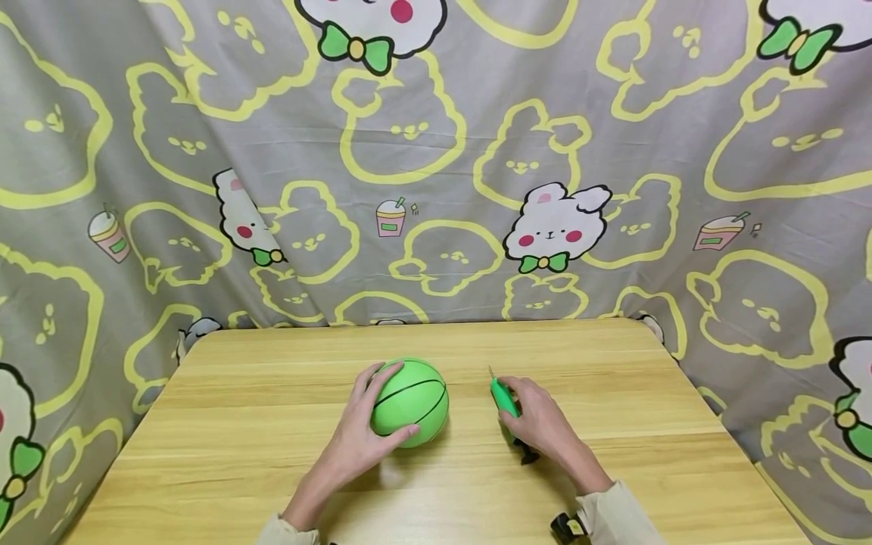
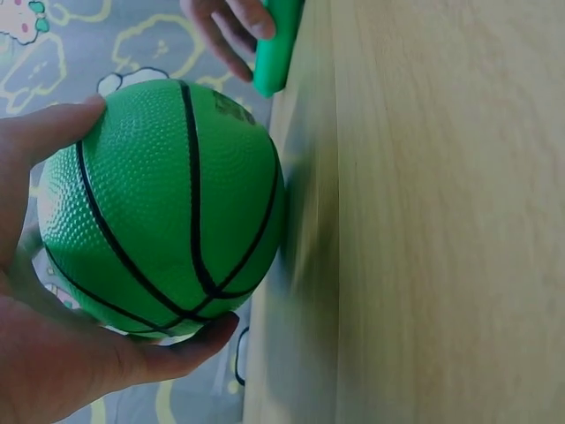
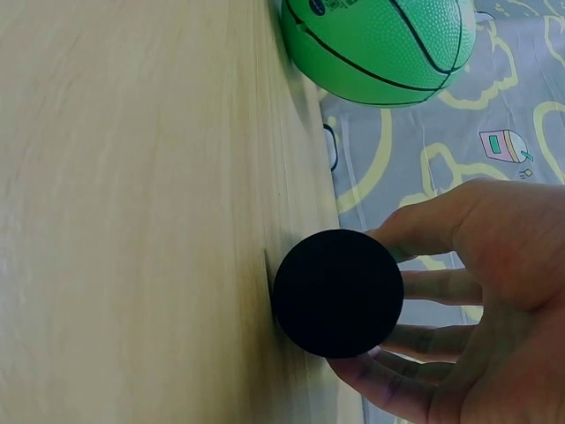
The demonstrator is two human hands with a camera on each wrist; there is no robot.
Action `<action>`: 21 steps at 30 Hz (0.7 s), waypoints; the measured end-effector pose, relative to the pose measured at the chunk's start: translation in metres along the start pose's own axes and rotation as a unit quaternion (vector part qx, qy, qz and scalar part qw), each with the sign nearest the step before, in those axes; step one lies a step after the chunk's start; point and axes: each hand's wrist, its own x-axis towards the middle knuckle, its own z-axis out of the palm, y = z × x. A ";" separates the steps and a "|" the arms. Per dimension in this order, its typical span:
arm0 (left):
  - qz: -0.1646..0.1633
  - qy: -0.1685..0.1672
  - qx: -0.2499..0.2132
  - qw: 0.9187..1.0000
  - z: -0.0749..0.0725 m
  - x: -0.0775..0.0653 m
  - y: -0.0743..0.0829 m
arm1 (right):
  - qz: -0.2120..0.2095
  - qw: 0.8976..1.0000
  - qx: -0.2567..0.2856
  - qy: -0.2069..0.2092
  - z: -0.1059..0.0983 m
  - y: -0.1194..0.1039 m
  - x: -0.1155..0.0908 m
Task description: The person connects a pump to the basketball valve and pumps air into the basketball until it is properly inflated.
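A small green basketball [image 1: 417,400] with black lines sits on the table, and my left hand [image 1: 359,430] grips it from its left side. In the left wrist view the thumb and fingers spread round the ball [image 2: 168,208]. To the right, my right hand [image 1: 541,421] holds a green ball pump [image 1: 503,397] low over the tabletop. Its thin needle [image 1: 491,372] points away from me, apart from the ball. The pump's black round end [image 3: 338,294] faces the right wrist camera and hides most of its body there.
The light wood table [image 1: 238,424] reaches back to a grey curtain [image 1: 436,204] with yellow cartoon outlines. More of the curtain hangs at both sides. A black strapped device [image 1: 568,527] is at the right sleeve [image 1: 616,516].
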 end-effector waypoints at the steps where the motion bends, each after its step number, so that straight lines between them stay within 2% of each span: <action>1: 0.001 -0.001 0.000 1.000 0.000 0.000 0.000 | 0.000 1.000 0.000 -0.001 0.000 0.000 0.000; 7: 0.001 -0.005 -0.001 1.000 0.001 0.000 -0.001 | -0.002 1.000 -0.001 -0.004 0.000 -0.001 0.001; 21: -0.024 -0.002 -0.006 1.000 0.005 0.000 -0.001 | 0.002 1.000 -0.004 -0.002 -0.002 0.000 0.001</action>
